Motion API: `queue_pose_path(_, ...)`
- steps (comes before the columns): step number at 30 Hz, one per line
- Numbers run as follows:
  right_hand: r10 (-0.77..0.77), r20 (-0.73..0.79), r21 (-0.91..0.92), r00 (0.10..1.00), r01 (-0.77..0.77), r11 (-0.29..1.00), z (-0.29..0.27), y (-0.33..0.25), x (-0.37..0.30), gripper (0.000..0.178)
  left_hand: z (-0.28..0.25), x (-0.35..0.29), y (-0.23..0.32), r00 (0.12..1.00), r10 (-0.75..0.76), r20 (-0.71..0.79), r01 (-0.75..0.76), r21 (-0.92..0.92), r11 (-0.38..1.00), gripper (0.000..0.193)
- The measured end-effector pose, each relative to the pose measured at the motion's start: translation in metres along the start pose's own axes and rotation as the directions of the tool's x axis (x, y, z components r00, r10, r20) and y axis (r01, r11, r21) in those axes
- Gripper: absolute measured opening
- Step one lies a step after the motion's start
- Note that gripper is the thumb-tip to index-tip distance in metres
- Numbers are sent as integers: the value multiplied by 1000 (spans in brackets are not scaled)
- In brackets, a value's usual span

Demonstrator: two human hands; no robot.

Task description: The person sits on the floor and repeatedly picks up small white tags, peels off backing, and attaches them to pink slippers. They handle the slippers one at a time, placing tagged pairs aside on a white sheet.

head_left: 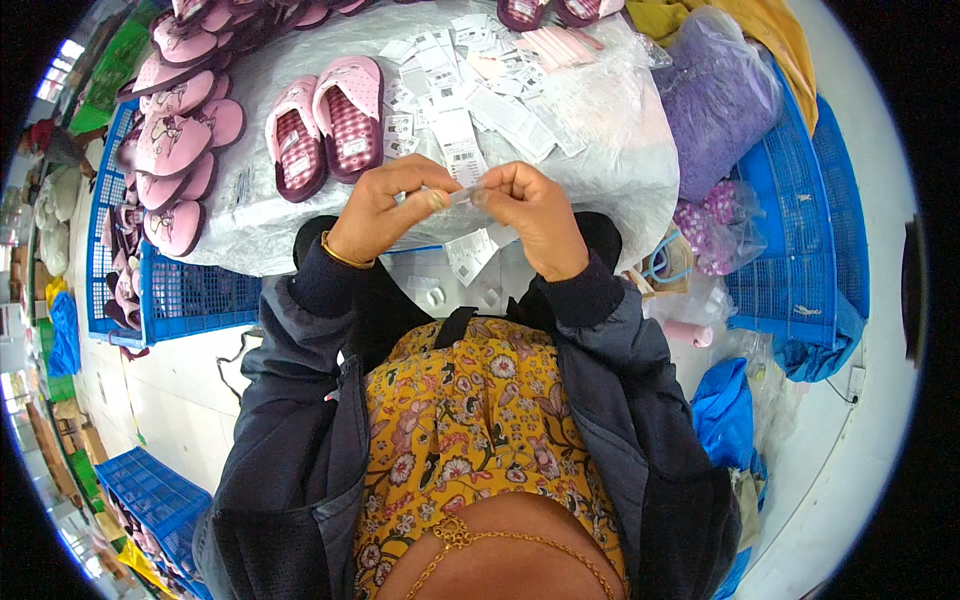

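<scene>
My left hand and my right hand meet in front of me and pinch a small white paper label between their fingertips. Just beyond them lies a plastic-covered work surface strewn with several loose white labels. A pair of pink and maroon slippers rests on that surface to the left of my hands. One more white label hangs below my hands at the surface's edge.
A blue crate at the left holds several pink slippers. Blue crates at the right carry a purple bag and yellow cloth. Another blue crate sits on the floor lower left; blue plastic lies lower right.
</scene>
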State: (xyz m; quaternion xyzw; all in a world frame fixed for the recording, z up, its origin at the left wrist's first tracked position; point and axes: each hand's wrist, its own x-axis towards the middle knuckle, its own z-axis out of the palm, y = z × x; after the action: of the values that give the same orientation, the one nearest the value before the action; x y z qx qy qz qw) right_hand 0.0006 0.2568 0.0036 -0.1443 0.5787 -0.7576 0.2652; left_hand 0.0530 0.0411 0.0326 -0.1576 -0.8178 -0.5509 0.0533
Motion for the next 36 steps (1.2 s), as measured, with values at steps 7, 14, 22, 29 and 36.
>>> queue_pose_path(7, -40, 82, -177, 996, 54, 983, 6, 12, -3, 15, 11, -7, -16, 958, -270, 100, 285, -181, 941, 13)
queue_pose_path(14, 9, 59, -389, 998, 15, 921, 16, -9, -14, 21, 9, -20, -8, 973, -217, -73, 209, -97, 973, 12)
queue_pose_path(22, 106, 173, -249, 979, -61, 967, 28, -2, 1, 17, 0, -23, -2, 988, -96, -123, 102, 44, 994, 9)
queue_pose_path(29, 159, 330, -147, 931, -116, 982, 29, -5, 3, 12, -80, -19, -27, 940, 318, -128, -152, 676, 721, 25)
queue_pose_path(36, -30, 606, -76, 795, 95, 993, 49, -25, 1, 10, -169, 10, -75, 936, 246, 251, -278, 957, 79, 36)
